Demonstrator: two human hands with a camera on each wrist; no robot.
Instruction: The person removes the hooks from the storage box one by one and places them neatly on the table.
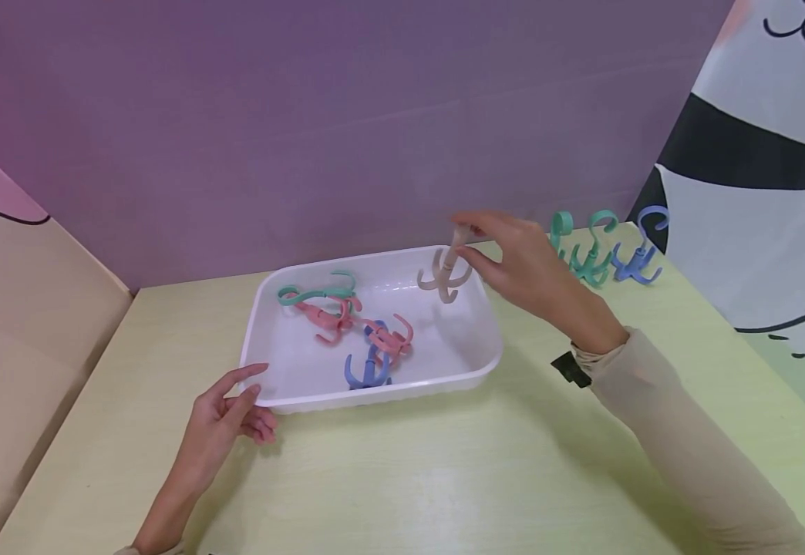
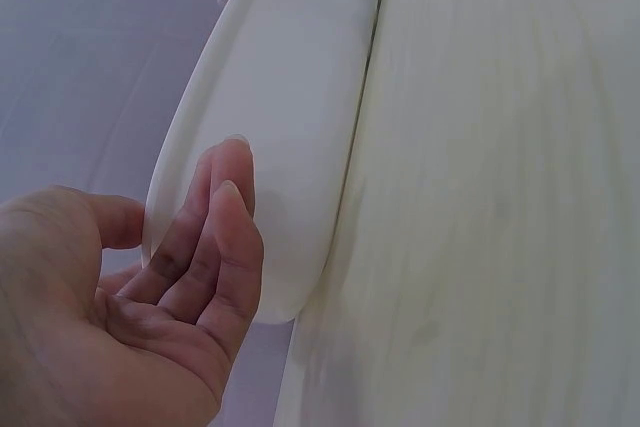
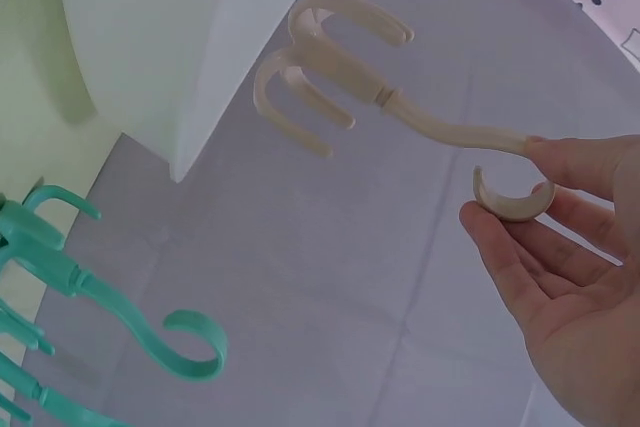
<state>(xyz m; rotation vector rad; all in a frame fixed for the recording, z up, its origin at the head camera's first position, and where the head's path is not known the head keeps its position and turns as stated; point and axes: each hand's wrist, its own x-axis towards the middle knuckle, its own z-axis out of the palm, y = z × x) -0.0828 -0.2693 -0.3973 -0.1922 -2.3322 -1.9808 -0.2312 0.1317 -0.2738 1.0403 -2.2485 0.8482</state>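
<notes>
A beige multi-prong hook hanger [image 1: 446, 271] hangs prongs-down over the right end of a white tray [image 1: 437, 383]. My right hand [image 1: 523, 258] pinches it near its curved top, and the curl [image 3: 515, 205] shows between thumb and fingers in the right wrist view. My left hand [image 1: 218, 428] holds the tray's near left corner, with index finger and thumb at the rim and the other fingers bent along the outer wall [image 2: 270, 97]. In the tray lie a green hook hanger [image 1: 315, 294], pink hook hangers [image 1: 390, 339] and a blue hook hanger [image 1: 369, 371].
Right of the tray, two green hook hangers [image 1: 590, 262] and a blue hook hanger [image 1: 634, 262] stand upright on the pale wooden table [image 1: 402, 478]. A purple wall [image 1: 375, 139] rises behind the tray, with a cartoon-printed panel [image 1: 763, 231] at the right.
</notes>
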